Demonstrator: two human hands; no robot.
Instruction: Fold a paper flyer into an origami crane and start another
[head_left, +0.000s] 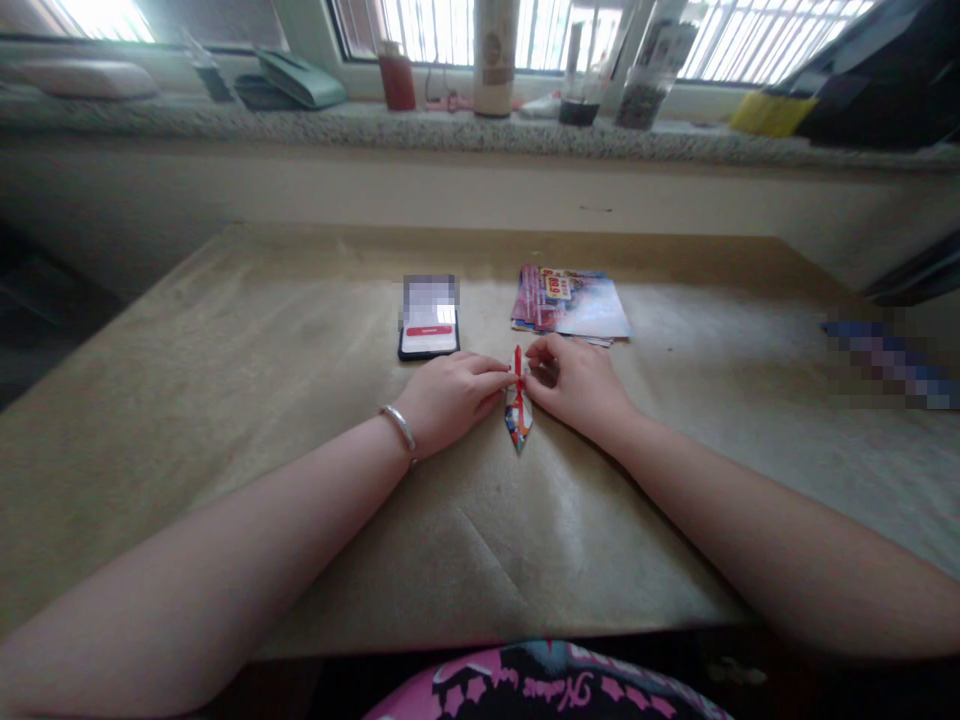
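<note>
A narrow piece of folded printed paper (518, 418) lies flat on the table, pointed at both ends, with a red strip along its upper middle. From the left, my left hand (459, 392) has its fingers together, their tips gripping the paper's middle; a silver bangle circles that wrist. My right hand (576, 382) is curled at the paper's right edge, its thumb tip on the paper and its index finger bent just above. Just beyond my right hand is a stack of colourful printed sheets (581, 305). A phone (429, 318) with its screen lit lies beyond my left hand.
The table (262, 330) has a tan cover. A blurred blue and pink object (892, 365) sits at its right edge. Behind, a granite windowsill (420, 128) carries a red jar (397, 78), a tall pale bottle (494, 60), a green case (300, 80) and other containers.
</note>
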